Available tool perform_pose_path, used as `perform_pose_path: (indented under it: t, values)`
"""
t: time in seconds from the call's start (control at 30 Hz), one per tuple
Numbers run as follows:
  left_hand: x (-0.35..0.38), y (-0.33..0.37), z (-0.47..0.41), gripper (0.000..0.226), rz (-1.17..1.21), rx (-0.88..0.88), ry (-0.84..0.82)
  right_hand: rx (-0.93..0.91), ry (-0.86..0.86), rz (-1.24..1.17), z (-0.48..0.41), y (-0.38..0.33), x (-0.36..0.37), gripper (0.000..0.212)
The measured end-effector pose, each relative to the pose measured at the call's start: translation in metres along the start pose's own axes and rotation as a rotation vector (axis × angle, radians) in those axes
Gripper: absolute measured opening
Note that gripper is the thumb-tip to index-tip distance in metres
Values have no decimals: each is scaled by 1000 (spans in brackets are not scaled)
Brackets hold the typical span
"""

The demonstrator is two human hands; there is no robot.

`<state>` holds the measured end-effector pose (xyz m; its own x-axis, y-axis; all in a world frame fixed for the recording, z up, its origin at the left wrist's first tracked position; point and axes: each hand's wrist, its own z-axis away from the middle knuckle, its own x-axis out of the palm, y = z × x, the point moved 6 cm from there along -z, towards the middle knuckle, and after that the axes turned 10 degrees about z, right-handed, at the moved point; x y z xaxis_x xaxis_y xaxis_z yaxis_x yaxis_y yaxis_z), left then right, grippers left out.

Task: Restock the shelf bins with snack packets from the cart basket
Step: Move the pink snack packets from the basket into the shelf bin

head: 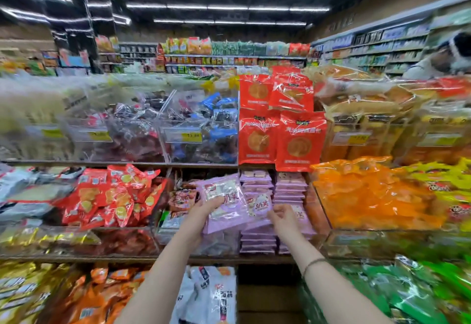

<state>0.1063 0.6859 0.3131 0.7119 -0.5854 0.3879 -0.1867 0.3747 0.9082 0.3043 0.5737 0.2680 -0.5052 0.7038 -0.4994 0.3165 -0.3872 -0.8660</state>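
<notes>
- Here, a lilac packet (226,204) sits tilted in the left hand (207,210). The fingers curl round its lower left edge, and it hangs in front of the middle shelf (76,257).
- Just right of it, a second lilac packet (260,205) is pinched at its lower right corner by the right hand (284,219) (fingertips bunched together on the wrapper).
- A thin bracelet (314,263) circles the right wrist.
- Behind both hands, stacks of lilac packets (257,187) fill the bin in flat piles side by side.
- Left of that bin, beyond a few reddish packs, lies a loose heap of red packets (112,193). Right of the bin are orange bags (369,193).
- On the shelf above, larger red bags (299,142) stand upright. Beside them are clear bins (198,125) of dark and blue wrapped sweets, one carrying a yellow price label (194,136).
- Lower down, white packets (211,295) show between the two forearms.
- Far right, another person (443,61) leans over beyond the top of the shelving, too blurred to tell more.
</notes>
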Motion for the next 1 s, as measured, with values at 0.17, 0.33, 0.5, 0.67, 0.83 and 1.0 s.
perform_pose_path:
  t: [0.17, 0.33, 0.5, 0.67, 0.83, 1.0]
  values:
    - [-10, -9, -8, 7, 31, -104, -17, -227, 176, 582, 0, -12, 3, 19]
    - [-3, -10, -10, 11, 11, -151, -58, -184, 63, 680, 2, -13, -8, 18]
    - [-3, -9, -9, 19, 3, -142, -64, -219, -53, 134, 38, -72, -2, 29]
    - [-1, -5, -1, 83, -102, -122, -29, -151, -261, 21, 63, -91, 20, 40]
    - [0, 0, 3, 83, -314, -43, 64, -13, -294, -328, 59, -70, 15, 29]
    - [-5, -4, -5, 103, -293, -58, 108, 225, -144, -650, 44, -24, -6, 25]
